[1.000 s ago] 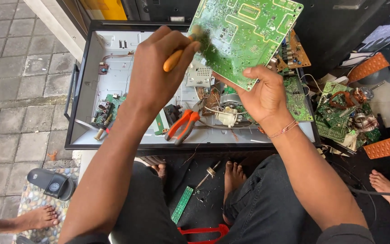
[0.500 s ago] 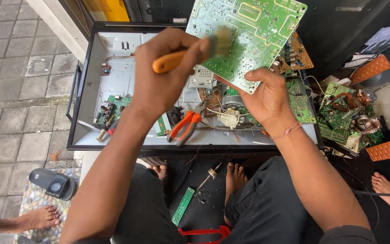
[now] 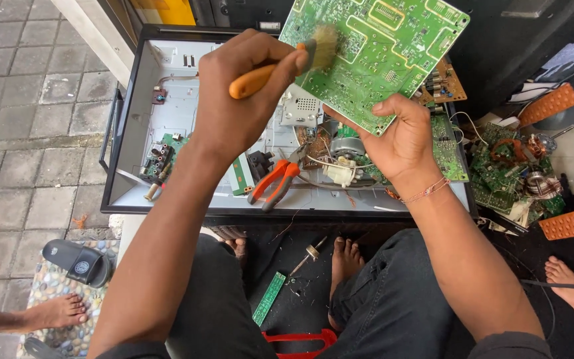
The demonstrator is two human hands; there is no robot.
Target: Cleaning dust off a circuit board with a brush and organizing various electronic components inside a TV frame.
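Brushing a green circuit board held over an opened television chassis

Left hand (image 3: 247, 100) fingers are closed tight round an orange-handled brush (image 3: 280, 66), bristles touching the circuit board (image 3: 380, 46); right hand (image 3: 400, 139) pinches the board's lower edge, thumb on top, holding it tilted above the chassis (image 3: 187, 100); a one-edge grip could likely slip under brush pressure, dropping the board onto the orange pliers (image 3: 274, 183) and loose parts below.

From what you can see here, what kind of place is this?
Probably an informal electronics repair spot, open to a paved walkway. The left hand brushes a green circuit board held by the right hand, above an opened flat-screen chassis. Loose boards and scrap parts lie in a heap beside it.
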